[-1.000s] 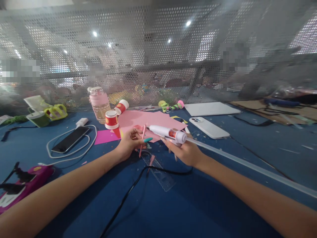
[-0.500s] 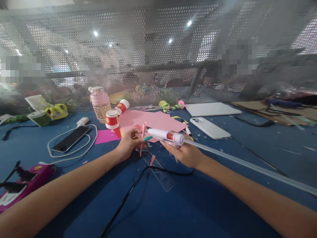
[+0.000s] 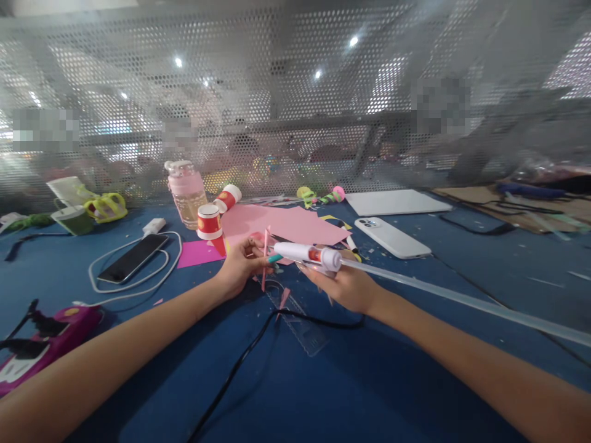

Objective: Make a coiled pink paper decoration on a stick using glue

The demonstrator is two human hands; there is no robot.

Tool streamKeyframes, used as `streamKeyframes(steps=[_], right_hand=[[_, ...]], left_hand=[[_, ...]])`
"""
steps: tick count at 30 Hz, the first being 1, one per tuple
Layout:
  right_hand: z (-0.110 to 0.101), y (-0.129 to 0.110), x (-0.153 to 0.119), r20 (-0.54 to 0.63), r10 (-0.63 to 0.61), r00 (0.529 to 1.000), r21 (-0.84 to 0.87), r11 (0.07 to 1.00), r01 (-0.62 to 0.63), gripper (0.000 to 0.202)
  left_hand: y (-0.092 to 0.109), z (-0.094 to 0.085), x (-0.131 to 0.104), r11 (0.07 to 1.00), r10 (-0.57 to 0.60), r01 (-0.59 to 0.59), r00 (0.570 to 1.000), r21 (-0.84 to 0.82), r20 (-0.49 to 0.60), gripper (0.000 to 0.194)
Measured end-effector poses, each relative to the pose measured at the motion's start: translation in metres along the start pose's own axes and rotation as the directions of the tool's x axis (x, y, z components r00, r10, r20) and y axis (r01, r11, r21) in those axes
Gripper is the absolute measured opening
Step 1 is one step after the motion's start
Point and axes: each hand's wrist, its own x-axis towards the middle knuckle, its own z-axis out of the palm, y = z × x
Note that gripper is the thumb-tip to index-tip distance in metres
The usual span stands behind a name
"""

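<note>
My left hand (image 3: 240, 266) pinches a thin pink paper strip (image 3: 265, 255), which stands nearly upright between its fingers. My right hand (image 3: 348, 284) is wrapped round a white glue gun (image 3: 300, 251), its tip pointing left at the strip, close to my left fingertips. A long translucent glue stick (image 3: 443, 293) sticks out of the gun's back end toward the right. Beneath my hands lie a clear ruler (image 3: 305, 332) and a pink paper scrap (image 3: 284, 298). Large pink paper sheets (image 3: 286, 223) spread out just behind my hands.
Red and white paper cups (image 3: 209, 223) and a pink bottle (image 3: 186, 194) stand at the back left. A black phone (image 3: 133, 258) with a white cable and a magenta power strip (image 3: 69, 326) lie left. A white phone (image 3: 392, 237) lies right. A black cord (image 3: 235, 369) crosses the front.
The glue gun has shifted slightly left, its tip nearer the strip and my left fingers. The rear of the glue stick has risen a little. My left hand has hardly moved.
</note>
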Motion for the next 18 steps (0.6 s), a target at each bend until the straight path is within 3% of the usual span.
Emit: streamKeyframes(steps=[11, 15, 18], right_hand=[[0.0011, 0.005, -0.0004, -0.041, 0.023, 0.999, 0.014, 1.0, -0.023, 0.018], [0.0019, 0.0003, -0.0006, -0.158, 0.18, 0.971, 0.175, 0.973, -0.152, 0.018], [0.0008, -0.004, 0.0028, -0.242, 0.341, 0.908, 0.397, 0.889, -0.228, 0.017]], left_hand=[[-0.0009, -0.0016, 0.0008, 0.999, -0.007, 0.006, 0.999, 0.038, 0.039, 0.048], [-0.0005, -0.002, 0.0002, 0.998, -0.028, 0.024, 0.997, 0.054, 0.069, 0.046], [-0.0006, -0.0017, -0.0001, 0.998, -0.037, 0.034, 0.996, 0.048, 0.079, 0.047]])
